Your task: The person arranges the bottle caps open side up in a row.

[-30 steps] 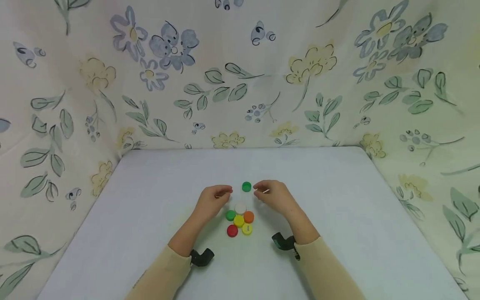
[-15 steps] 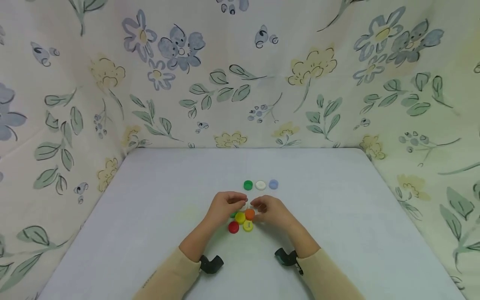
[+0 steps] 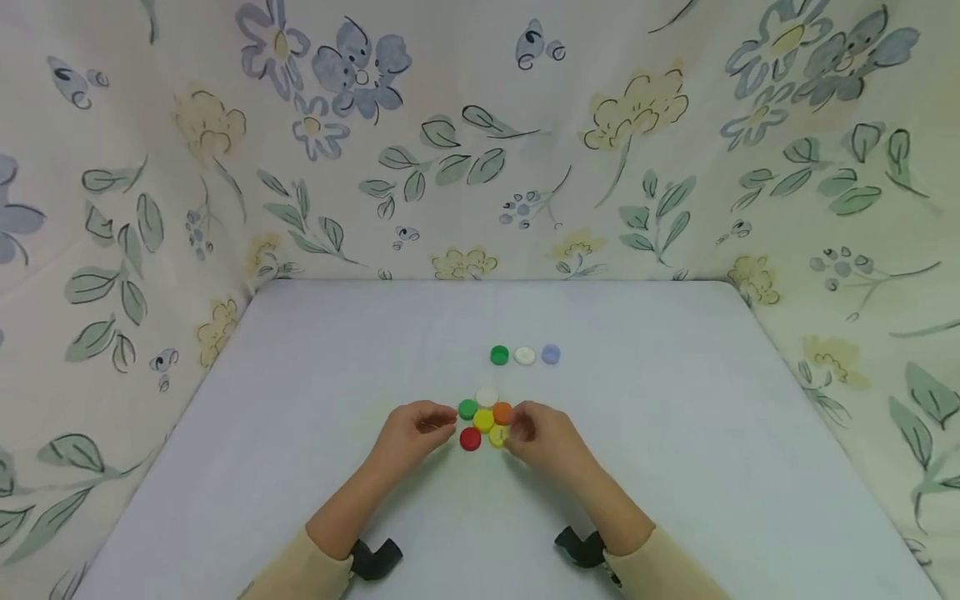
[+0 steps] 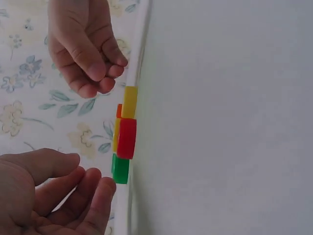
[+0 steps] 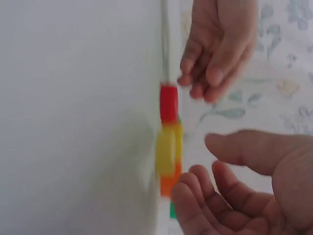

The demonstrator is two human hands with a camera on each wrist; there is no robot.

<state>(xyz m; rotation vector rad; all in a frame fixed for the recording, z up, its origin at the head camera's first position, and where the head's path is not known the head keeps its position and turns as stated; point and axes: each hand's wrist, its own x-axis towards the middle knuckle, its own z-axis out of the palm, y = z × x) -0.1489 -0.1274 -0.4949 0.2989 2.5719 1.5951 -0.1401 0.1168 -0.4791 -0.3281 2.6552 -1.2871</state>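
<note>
A cluster of plastic bottle caps lies mid-table: a white cap (image 3: 487,397) at the back, a green cap (image 3: 468,409) and an orange cap (image 3: 502,413) below it, a yellow cap (image 3: 483,421) in the centre, then a red cap (image 3: 470,439) and a second yellow cap (image 3: 498,436) in front. My left hand (image 3: 418,432) is at the cluster's left, fingers loosely bent and holding nothing, its fingertips near the green cap (image 4: 121,169). On the other side, my right hand (image 3: 550,439) has loosely bent fingers beside the orange cap (image 5: 169,186); contact is unclear.
Behind the cluster, a row of three caps runs left to right: a green cap (image 3: 499,355), a white cap (image 3: 525,356) and a light blue cap (image 3: 551,354). They lie on a white table (image 3: 300,350). A floral curtain (image 3: 450,192) hangs along its back and sides.
Both hands have come from around the back green cap toward me, down to the cluster's two sides. The back white and blue caps, hidden earlier, now show. Between frames the hands moved apart.
</note>
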